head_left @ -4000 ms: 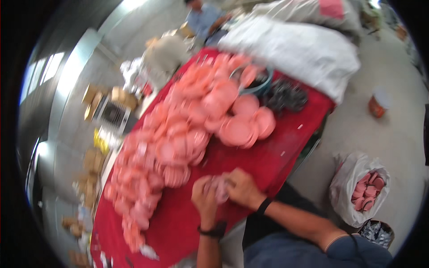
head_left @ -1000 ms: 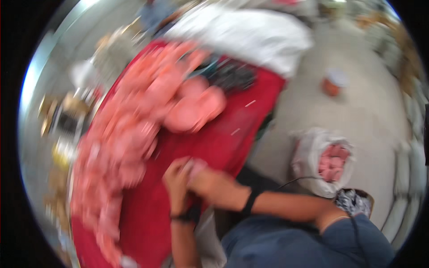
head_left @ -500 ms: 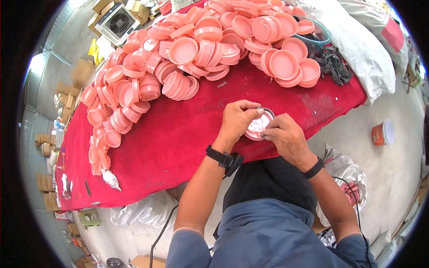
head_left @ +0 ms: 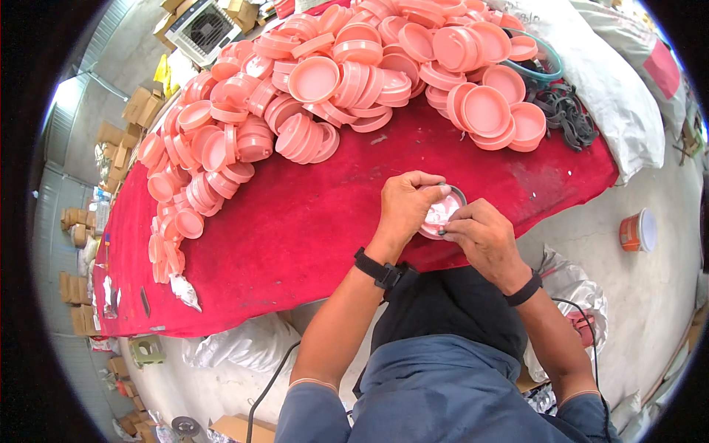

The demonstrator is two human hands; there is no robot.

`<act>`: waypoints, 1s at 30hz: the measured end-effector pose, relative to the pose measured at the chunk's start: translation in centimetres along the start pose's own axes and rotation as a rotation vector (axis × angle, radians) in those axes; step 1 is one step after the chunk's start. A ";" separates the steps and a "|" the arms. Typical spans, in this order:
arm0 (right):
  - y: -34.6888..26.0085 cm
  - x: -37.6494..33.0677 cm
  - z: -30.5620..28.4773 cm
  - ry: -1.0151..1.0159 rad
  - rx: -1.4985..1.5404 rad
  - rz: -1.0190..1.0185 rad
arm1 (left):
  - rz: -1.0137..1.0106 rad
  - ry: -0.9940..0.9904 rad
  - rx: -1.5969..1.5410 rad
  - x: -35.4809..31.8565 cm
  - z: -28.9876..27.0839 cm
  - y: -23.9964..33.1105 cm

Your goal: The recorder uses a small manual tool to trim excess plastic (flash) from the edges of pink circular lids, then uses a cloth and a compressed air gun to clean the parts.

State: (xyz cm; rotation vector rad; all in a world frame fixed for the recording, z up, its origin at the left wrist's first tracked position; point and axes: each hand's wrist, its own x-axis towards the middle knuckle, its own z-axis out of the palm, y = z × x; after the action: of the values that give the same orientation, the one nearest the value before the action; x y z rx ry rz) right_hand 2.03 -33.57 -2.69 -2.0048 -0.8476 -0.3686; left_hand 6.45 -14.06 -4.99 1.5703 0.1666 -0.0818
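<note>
Near the table's front edge, a round, shallow pink lid point(head_left: 439, 215) is between my two hands, with its pale, shiny inside facing up. Along its far rim runs a dark grey rubber ring point(head_left: 461, 195). My left hand point(head_left: 405, 209) is closed at the lid's far left rim, thumb and fingers pinching the ring there. On the near right side, my right hand point(head_left: 484, 236) pinches a dark bit of the same ring between thumb and fingertips. How far the ring is seated under my fingers is hidden.
A big heap of pink lids point(head_left: 314, 80) curves across the far and left side of the red-covered table point(head_left: 295, 244). Dark grey rings point(head_left: 565, 114) lie at the far right, beside a teal basket point(head_left: 546, 63) and white sack point(head_left: 613, 96). A bucket point(head_left: 636, 230) stands on the floor.
The whole view has shifted slightly, so table and hands sit further right. Both hands stay on the lid and ring; my right fingertips are slightly lower along the rim.
</note>
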 end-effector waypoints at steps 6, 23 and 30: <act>-0.5 0.7 0.5 0.056 -0.010 0.075 | 0.048 0.025 0.001 0.3 0.0 -0.6; -0.2 1.2 0.4 -0.096 -0.010 0.087 | 0.021 0.077 -0.015 -0.3 0.5 -0.6; -0.4 2.2 0.1 -0.151 -0.040 0.080 | -0.003 0.024 -0.045 -0.5 0.5 0.4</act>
State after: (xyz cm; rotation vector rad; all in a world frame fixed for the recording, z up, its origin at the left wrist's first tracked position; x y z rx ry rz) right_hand 3.35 -32.46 -1.27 -2.1167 -0.8552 -0.1921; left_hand 6.08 -14.57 -4.58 1.5265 0.1886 -0.0613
